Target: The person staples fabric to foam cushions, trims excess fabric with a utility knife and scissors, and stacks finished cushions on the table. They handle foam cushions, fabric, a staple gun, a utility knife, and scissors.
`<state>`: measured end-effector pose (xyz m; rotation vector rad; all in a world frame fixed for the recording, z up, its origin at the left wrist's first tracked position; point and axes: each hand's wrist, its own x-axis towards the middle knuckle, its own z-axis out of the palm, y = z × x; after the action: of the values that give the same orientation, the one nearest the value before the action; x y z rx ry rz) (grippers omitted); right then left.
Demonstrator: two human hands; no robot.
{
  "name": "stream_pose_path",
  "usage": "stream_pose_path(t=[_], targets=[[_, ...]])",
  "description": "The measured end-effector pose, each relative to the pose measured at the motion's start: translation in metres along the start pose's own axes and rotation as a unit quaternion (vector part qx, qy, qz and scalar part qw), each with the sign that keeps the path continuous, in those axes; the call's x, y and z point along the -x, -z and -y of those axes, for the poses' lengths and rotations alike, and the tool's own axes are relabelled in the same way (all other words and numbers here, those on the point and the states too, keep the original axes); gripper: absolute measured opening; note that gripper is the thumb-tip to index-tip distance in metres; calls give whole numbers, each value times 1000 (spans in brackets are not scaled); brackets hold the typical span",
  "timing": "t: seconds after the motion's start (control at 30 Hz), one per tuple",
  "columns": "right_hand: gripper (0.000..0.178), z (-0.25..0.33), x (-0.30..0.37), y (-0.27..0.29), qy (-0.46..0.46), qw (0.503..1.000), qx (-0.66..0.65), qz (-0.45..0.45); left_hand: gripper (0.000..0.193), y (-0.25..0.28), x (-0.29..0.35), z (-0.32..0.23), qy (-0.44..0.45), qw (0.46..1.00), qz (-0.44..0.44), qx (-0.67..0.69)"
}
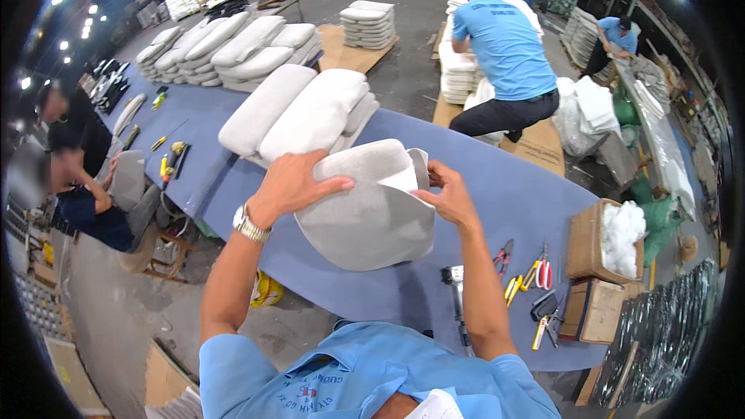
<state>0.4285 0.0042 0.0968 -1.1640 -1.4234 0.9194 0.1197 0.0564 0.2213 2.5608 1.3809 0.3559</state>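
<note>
Between my hands, above the blue table, is a light grey cushion cover (365, 229) with a padded cushion inside. White filling shows at its open edge on the right. My left hand (291, 186) grips the cover's upper left side, thumb on the front and fingers behind. A silver watch is on that wrist. At the right, my right hand (448, 194) pinches the loose edge of the fabric by the opening. Just beyond stands a pile of grey and white cushions (306, 112).
On the blue table (388, 295), pliers (504, 252), scissors, yellow cutters and a hammer-like tool (454, 287) lie near my right arm. A box of white stuffing (621, 240) stands at the right edge. More cushion stacks (233, 50) line the far left; co-workers sit left and bend beyond.
</note>
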Motion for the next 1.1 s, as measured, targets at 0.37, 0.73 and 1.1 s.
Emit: stream_pose_path(t=[0.37, 0.73, 1.1], targets=[[32, 64, 12, -59, 62, 994, 0, 91, 71, 10, 122, 2, 47, 997, -3, 59], [28, 61, 33, -116, 114, 991, 5, -76, 74, 4, 132, -37, 78, 989, -30, 120], [34, 111, 54, -72, 37, 980, 154, -121, 59, -4, 100, -83, -33, 997, -53, 35]])
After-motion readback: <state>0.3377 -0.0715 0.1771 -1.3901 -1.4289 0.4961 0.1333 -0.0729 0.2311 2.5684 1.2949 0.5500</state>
